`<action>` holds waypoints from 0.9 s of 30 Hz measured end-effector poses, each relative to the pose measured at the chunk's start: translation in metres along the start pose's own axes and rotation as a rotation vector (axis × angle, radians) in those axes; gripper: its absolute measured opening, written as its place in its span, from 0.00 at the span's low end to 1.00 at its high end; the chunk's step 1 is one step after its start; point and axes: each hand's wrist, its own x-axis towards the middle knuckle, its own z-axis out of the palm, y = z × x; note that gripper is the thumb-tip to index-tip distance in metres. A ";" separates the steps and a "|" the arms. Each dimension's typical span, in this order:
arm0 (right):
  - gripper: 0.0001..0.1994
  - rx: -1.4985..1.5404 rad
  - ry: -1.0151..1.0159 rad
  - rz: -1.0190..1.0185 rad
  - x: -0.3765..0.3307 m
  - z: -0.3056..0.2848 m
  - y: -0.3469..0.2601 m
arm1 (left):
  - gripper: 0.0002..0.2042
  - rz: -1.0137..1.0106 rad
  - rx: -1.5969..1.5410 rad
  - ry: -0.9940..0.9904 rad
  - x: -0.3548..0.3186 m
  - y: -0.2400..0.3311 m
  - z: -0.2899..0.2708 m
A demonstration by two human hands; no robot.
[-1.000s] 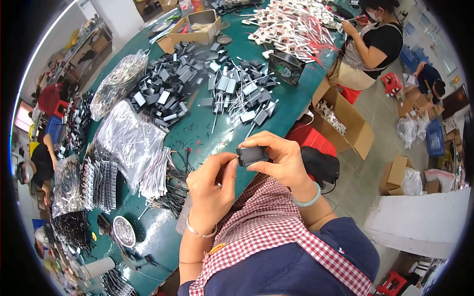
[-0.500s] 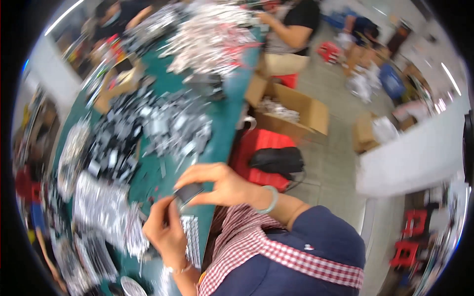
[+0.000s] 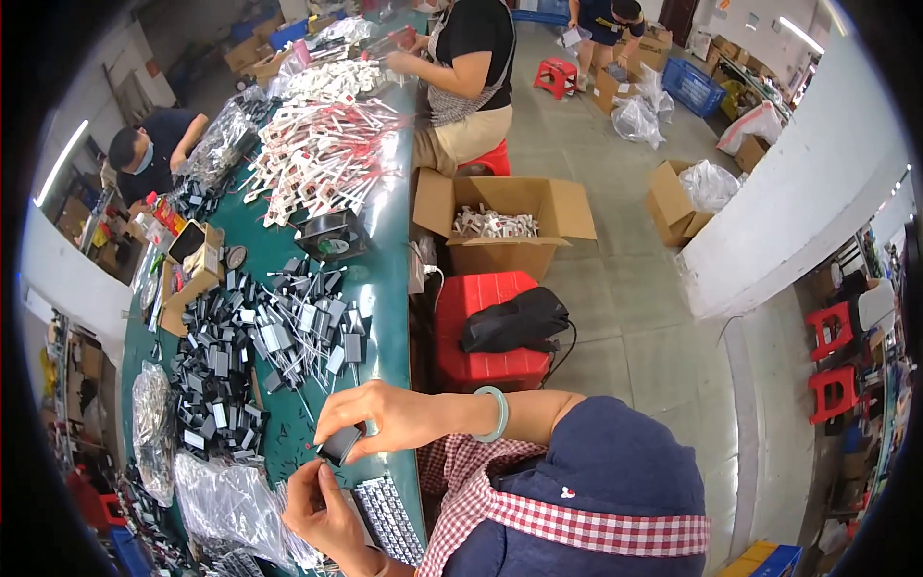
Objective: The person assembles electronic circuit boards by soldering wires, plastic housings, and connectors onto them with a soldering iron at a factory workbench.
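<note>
Workshop room, grey tiled floor (image 3: 630, 385), white column (image 3: 817, 173) at right, long green tabletop (image 3: 386, 298) running away from the wearer on the left. Dark case (image 3: 341, 444), small and boxy, is up in both hands over the near end of the tabletop. Right hand (image 3: 380, 420), pale green bangle (image 3: 490, 413) on wrist: grip pinching the case between thumb and fingers from above and the right. Left hand (image 3: 322, 510): thumb and finger brought together at the case's lower-left end; cannot tell if that grip pinches the edge or some tiny part. Gridded rack (image 3: 386, 514) of small metallic pieces right beside left hand, clear plastic bag (image 3: 226, 505) on its other side. Ahead on tabletop: heap of black cases (image 3: 216, 370), next to it grey cases with white cables (image 3: 308, 327), then black fan (image 3: 332, 236), then big pile of white pieces with red wires (image 3: 312, 159). Red stool (image 3: 490, 367) with black bag (image 3: 519, 322) on it just right of tabletop; open carton (image 3: 500, 258) with white parts beyond. Co-worker in black top (image 3: 471, 72) sits farther up the same side.
</note>
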 end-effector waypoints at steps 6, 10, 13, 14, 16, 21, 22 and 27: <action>0.20 0.117 -0.016 0.071 0.001 -0.001 -0.002 | 0.03 0.005 -0.025 0.018 0.001 -0.001 -0.001; 0.20 0.100 -0.019 0.075 0.000 0.000 -0.003 | 0.03 0.022 -0.024 0.025 0.000 -0.001 0.001; 0.19 -0.010 -0.016 -0.012 -0.002 0.001 -0.002 | 0.03 0.031 0.031 0.021 -0.001 -0.001 0.002; 0.20 -0.026 -0.036 0.008 -0.003 0.001 -0.005 | 0.03 0.005 0.018 0.018 -0.002 0.001 0.003; 0.20 -0.037 -0.060 0.031 -0.004 0.002 -0.008 | 0.04 -0.027 0.008 0.019 -0.004 0.003 0.003; 0.20 -0.197 -0.074 -0.070 -0.003 0.004 -0.006 | 0.02 -0.035 -0.082 -0.009 -0.006 0.000 0.002; 0.20 -0.160 -0.054 -0.070 -0.004 0.003 -0.005 | 0.02 -0.031 -0.098 -0.020 -0.005 0.009 0.004; 0.18 0.041 -0.019 0.250 -0.002 -0.005 -0.008 | 0.02 0.013 -0.040 0.038 -0.001 0.008 0.001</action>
